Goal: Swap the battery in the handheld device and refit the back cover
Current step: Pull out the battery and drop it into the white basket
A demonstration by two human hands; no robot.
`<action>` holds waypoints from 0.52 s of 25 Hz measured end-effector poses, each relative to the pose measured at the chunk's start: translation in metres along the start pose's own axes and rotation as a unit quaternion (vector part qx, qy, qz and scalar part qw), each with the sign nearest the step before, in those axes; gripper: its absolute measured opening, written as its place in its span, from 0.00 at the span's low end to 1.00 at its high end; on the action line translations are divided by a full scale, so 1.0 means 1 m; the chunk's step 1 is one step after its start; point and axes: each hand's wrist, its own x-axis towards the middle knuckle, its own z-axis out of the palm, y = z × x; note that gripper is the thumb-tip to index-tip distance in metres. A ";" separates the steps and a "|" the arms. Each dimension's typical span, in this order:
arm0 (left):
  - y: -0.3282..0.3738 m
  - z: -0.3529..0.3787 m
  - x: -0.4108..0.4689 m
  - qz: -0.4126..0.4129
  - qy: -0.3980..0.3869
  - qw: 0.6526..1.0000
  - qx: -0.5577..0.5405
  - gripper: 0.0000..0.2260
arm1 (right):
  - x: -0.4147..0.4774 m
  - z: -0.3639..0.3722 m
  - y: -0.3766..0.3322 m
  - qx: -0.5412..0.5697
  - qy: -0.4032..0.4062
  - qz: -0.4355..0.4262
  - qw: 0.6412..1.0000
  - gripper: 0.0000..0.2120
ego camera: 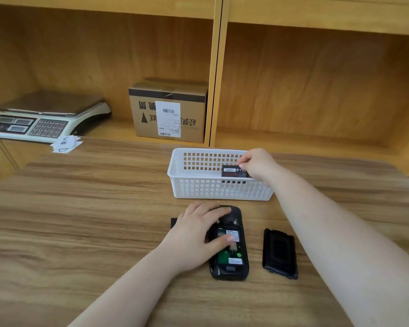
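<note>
The black handheld device (232,263) lies face down on the wooden table, its battery bay uncovered and a green board showing. My left hand (196,234) rests over its upper left side, thumb inside the bay, steadying it. The black back cover (279,253) lies flat just right of the device. A black object (174,223) peeks out from under my left hand; I cannot tell what it is. My right hand (257,162) reaches into the white basket (198,185) and pinches a black battery (232,172) with a barcode label.
A weighing scale (45,119) stands at the back left with paper slips (66,143) in front of it. A cardboard box (169,110) sits in the wooden shelf unit behind the table. Bare tabletop stretches to the left and front.
</note>
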 end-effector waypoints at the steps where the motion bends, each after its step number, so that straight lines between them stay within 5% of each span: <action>1: -0.001 -0.001 0.001 -0.005 0.005 1.000 0.001 0.27 | 0.002 0.001 -0.001 -0.026 -0.017 -0.001 1.000 0.09; 8: -0.009 -0.002 0.005 -0.031 0.038 0.999 -0.012 0.27 | 0.003 0.003 0.000 -0.116 -0.137 0.022 0.984 0.11; 13: -0.013 -0.004 0.005 -0.040 0.034 0.998 -0.027 0.26 | -0.006 -0.008 -0.001 -0.095 -0.062 0.015 0.993 0.11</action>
